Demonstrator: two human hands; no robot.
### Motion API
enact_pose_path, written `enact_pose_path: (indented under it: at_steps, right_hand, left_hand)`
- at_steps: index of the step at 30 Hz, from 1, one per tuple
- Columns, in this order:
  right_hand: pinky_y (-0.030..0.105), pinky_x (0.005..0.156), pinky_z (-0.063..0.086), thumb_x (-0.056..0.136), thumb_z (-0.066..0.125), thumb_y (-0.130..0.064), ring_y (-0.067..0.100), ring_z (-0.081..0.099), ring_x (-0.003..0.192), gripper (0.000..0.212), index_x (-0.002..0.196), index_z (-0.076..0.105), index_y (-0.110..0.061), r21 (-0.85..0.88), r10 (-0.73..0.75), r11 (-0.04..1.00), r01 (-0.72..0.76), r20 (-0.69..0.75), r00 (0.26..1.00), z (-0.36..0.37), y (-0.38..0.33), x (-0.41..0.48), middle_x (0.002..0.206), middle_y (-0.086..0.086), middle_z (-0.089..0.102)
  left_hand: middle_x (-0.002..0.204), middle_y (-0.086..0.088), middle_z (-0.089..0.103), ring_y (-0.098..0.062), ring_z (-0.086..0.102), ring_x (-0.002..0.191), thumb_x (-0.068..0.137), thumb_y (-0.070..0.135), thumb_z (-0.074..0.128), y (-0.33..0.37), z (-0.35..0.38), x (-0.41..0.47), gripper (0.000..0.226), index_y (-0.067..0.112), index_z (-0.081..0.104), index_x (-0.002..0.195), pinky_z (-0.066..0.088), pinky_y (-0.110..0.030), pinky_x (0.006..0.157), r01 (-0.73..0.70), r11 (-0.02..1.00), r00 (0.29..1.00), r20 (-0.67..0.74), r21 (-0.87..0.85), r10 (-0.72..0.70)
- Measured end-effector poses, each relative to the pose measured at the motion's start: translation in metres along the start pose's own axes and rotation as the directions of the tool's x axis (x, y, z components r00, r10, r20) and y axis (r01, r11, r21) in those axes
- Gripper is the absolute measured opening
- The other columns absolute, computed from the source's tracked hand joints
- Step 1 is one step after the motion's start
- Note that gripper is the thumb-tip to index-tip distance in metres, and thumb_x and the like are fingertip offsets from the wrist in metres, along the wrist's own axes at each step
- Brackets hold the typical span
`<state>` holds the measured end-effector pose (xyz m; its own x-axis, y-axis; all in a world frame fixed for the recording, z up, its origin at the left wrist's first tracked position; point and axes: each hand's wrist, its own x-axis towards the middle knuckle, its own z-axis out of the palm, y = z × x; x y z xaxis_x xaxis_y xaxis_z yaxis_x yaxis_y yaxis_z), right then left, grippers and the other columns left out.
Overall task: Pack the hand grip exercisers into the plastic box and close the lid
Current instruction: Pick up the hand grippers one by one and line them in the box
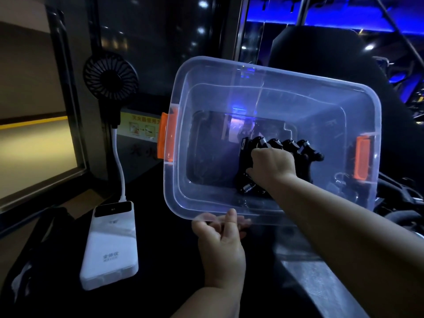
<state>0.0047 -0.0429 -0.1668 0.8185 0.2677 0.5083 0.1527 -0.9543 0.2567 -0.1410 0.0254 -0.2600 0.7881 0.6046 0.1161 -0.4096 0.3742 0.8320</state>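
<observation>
A clear plastic box [206,72] with orange side latches is tilted toward me, its open top facing the camera. My left hand [220,239] grips the box's near rim, fingers curled over the edge. My right hand [271,167] reaches inside the box and is closed on a black hand grip exerciser [284,145] with a metal spring showing below the hand. The exerciser sits against the box's bottom at the right. No lid is in view.
A white power bank [112,246] lies on the dark surface at the left, cabled to a small black fan [110,76] standing behind it. More dark objects [399,203] lie right of the box, too dim to tell. A dark bag [34,249] sits at far left.
</observation>
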Motion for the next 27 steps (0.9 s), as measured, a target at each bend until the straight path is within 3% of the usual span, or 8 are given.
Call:
enact_pose_path:
  at_steps: [3,5,9,11,18,23,27]
  right_hand:
    - [0.037,0.082,0.036,0.080,0.062,-0.029,0.027,0.053,0.107,0.024,0.103,0.060,-0.022,-0.095,-0.133,0.988,0.125,-0.090,0.987,0.004,-0.003,0.000,0.106,0.002,0.064]
    - [0.040,0.091,0.024,0.080,0.059,-0.027,0.026,0.042,0.117,0.030,0.110,0.059,-0.023,-0.170,-0.248,0.958,0.230,-0.097,0.964,0.009,-0.005,0.002,0.117,0.002,0.055]
    - [0.053,0.108,-0.011,0.089,0.050,-0.042,0.023,0.012,0.142,0.042,0.130,0.052,-0.031,-0.232,-0.348,0.907,0.350,0.051,0.936,0.018,-0.002,0.007,0.147,0.000,0.031]
    - [0.061,0.105,-0.023,0.092,0.044,-0.051,0.022,-0.003,0.148,0.049,0.138,0.045,-0.034,-0.248,-0.363,0.886,0.393,0.158,0.918,0.021,-0.001,0.008,0.156,-0.003,0.021]
    - [0.066,0.104,-0.020,0.093,0.039,-0.056,0.023,0.004,0.147,0.051,0.141,0.041,-0.038,-0.259,-0.320,0.888,0.379,0.243,0.916,0.021,-0.002,0.012,0.157,-0.008,0.022]
    - [0.070,0.099,-0.022,0.096,0.040,-0.036,0.031,0.021,0.138,0.037,0.129,0.056,-0.036,-0.343,-0.321,0.858,0.383,0.224,0.920,0.022,-0.010,0.008,0.143,-0.005,0.041]
    - [0.072,0.098,-0.023,0.095,0.041,-0.032,0.034,0.024,0.134,0.034,0.121,0.062,-0.036,-0.392,-0.323,0.832,0.392,0.231,0.918,0.026,-0.013,0.009,0.135,-0.008,0.048]
  left_hand:
    - [0.064,-0.002,0.068,-0.022,0.070,0.063,0.093,0.008,0.053,0.000,0.000,0.001,0.024,0.019,0.033,0.088,0.050,-0.019,0.054,-0.002,1.000,1.000,-0.002,0.002,0.002]
    - [0.063,-0.003,0.068,-0.021,0.070,0.062,0.093,0.007,0.053,0.000,0.000,0.000,0.024,0.018,0.033,0.088,0.051,-0.020,0.054,0.004,1.000,1.000,-0.008,-0.002,-0.004]
    - [0.063,-0.003,0.068,-0.020,0.069,0.062,0.093,0.007,0.054,0.000,0.000,0.001,0.025,0.019,0.033,0.088,0.052,-0.021,0.056,0.011,1.000,1.000,-0.008,-0.003,-0.011]
    - [0.064,-0.007,0.068,-0.023,0.069,0.063,0.092,0.007,0.054,0.000,0.000,0.001,0.025,0.019,0.033,0.088,0.052,-0.023,0.057,0.005,1.000,1.000,-0.014,0.000,-0.005]
    - [0.069,-0.011,0.068,-0.027,0.070,0.066,0.092,0.008,0.055,0.002,0.000,0.002,0.023,0.016,0.034,0.088,0.053,-0.025,0.059,0.027,1.000,0.999,-0.029,0.006,-0.027]
    - [0.066,-0.010,0.068,-0.022,0.070,0.062,0.091,0.009,0.056,0.006,-0.001,-0.001,0.021,0.013,0.036,0.089,0.054,-0.021,0.056,0.039,0.999,0.999,-0.031,0.025,-0.038]
    - [0.065,-0.007,0.069,-0.021,0.070,0.064,0.091,0.010,0.057,0.007,-0.002,-0.001,0.020,0.014,0.037,0.089,0.055,-0.024,0.059,0.043,0.998,0.999,-0.036,0.046,-0.041]
